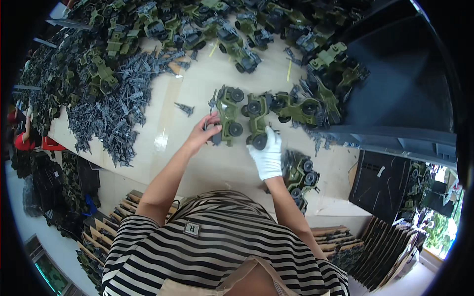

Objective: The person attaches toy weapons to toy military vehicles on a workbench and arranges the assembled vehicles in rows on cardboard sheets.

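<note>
Two olive-green toy military jeeps lie on their sides in front of me, wheels showing. My bare left hand [201,133] is closed on the lower left side of the left toy jeep [227,112]; a dark gun part sticks up beside that jeep. My right hand [269,157], in a white glove, grips the lower end of the right toy jeep [257,121] near its wheel. The two jeeps are close together, a narrow gap between them. Another toy jeep [300,111] lies just right of them. A loose grey toy gun [184,108] rests on the table left of my hands.
A large heap of grey gun parts [121,106] covers the table's left. Piled green toy jeeps [163,27] fill the far side. More toy vehicles [299,178] lie by my right forearm. A big black bin [402,74] stands at right. Stacked boards [340,241] are below the near edge.
</note>
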Demonstrator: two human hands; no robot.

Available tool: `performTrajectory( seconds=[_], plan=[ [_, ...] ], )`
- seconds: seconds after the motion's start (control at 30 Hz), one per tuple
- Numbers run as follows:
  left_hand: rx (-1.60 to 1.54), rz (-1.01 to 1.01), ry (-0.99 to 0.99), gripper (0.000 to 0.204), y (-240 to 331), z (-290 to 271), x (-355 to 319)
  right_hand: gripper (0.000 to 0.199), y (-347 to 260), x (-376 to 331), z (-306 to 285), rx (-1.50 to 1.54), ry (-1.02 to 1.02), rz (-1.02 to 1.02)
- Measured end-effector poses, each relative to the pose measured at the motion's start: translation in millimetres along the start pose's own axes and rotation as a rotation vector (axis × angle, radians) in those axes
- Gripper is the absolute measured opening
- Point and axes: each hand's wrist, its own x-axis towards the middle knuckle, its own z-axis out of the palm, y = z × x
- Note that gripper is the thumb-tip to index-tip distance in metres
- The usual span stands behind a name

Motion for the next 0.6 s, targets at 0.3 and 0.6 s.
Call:
performTrajectory(
  seconds=[0.3, 0.6],
  plan=[
    [-0.005, -0.105, -0.244, 0.066, -55.4, 0.4, -46.0, 0.083, 9.8, -56.7, -33.9, -0.088, -0.504, -0.078],
    [0.269, 0.198, 0.189, 0.080, 47.4, -18.2, 73.8, 0.078, -22.2, 77.8, -130.6, -0.985, -0.297, -0.355]
  ],
)
